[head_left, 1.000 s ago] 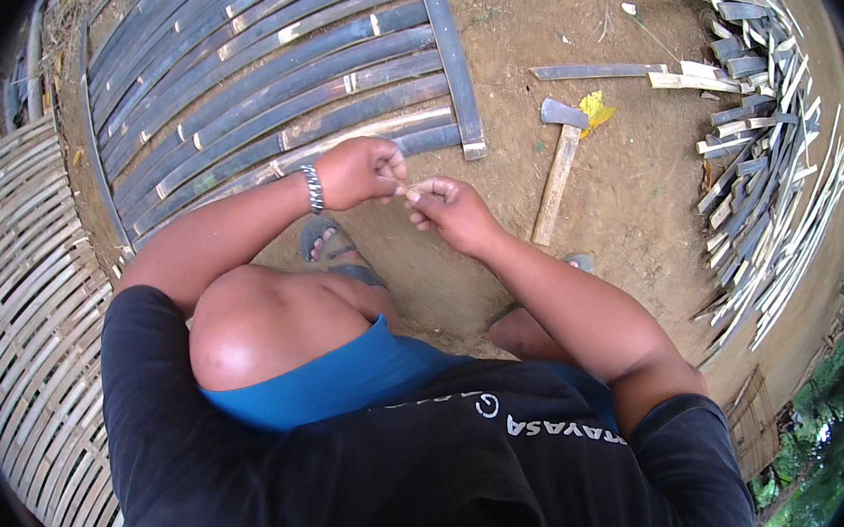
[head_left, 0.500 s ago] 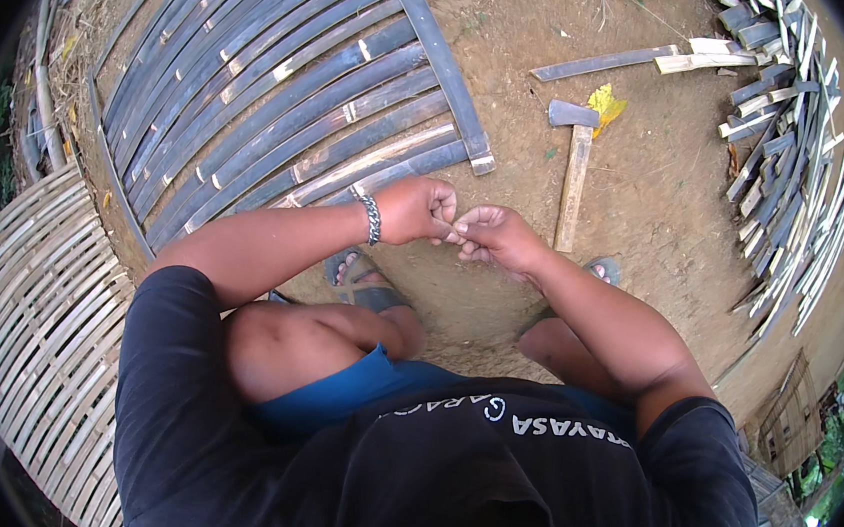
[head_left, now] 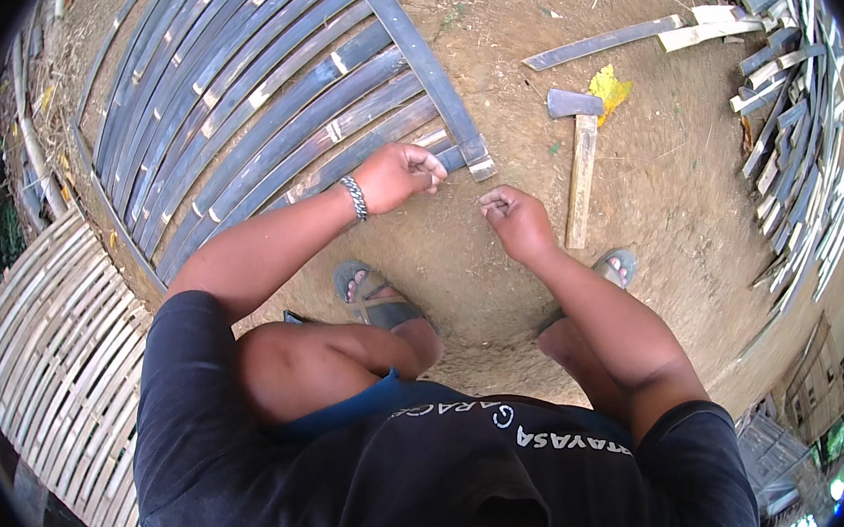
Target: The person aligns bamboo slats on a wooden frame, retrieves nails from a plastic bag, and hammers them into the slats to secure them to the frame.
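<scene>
My left hand (head_left: 401, 178), with a chain bracelet at the wrist, hovers by the lower right corner of a dark bamboo slat panel (head_left: 415, 59). Its fingers are curled into a pinch, and anything between them is too small to make out. A short gap away, my right hand (head_left: 518, 224) is also closed, thumb against the bent fingers; what it may hold is hidden. Just beyond the right hand a hatchet (head_left: 581, 182) lies on the dirt, its wooden handle toward me and its metal head at the far end.
A heap of split bamboo slats (head_left: 790, 135) lies at the far right. One loose slat (head_left: 602, 43) and a yellow leaf (head_left: 611, 87) lie beyond the hatchet. At the lower left is a pale slatted panel (head_left: 63, 353). My sandalled feet stand on the bare ground below my hands.
My hands were together, fingertips meeting; they have since moved apart, the left toward the panel corner and the right to the right. The whole view has shifted slightly.
</scene>
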A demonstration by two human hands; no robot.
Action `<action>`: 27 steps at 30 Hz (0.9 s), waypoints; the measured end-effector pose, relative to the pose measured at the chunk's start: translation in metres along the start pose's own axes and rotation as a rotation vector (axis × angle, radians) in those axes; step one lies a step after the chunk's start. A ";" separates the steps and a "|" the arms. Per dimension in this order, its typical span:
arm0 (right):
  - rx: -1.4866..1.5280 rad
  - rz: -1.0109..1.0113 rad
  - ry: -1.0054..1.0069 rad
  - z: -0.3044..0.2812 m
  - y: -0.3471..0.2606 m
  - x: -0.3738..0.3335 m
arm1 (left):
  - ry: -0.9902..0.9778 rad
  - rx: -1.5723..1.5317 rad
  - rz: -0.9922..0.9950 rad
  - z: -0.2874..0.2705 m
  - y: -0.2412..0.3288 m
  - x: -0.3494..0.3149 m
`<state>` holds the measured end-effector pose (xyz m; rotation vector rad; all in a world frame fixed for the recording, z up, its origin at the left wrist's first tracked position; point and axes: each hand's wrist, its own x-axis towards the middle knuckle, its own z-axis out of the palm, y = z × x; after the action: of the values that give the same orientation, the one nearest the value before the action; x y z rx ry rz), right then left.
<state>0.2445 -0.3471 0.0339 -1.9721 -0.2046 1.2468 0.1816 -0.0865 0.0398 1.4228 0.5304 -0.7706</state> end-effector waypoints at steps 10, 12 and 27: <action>-0.339 -0.114 0.253 -0.019 0.004 -0.021 | 0.326 0.047 0.215 -0.010 0.026 0.032; -0.334 -0.117 0.333 -0.028 0.013 -0.024 | 0.405 0.123 0.254 -0.011 0.032 0.039; -0.010 0.074 0.840 -0.048 0.050 -0.007 | 0.666 0.577 0.683 -0.021 0.034 0.062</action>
<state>0.2677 -0.4100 0.0155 -2.3444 0.2840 0.3724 0.2504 -0.0761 0.0151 2.2459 0.2761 0.1483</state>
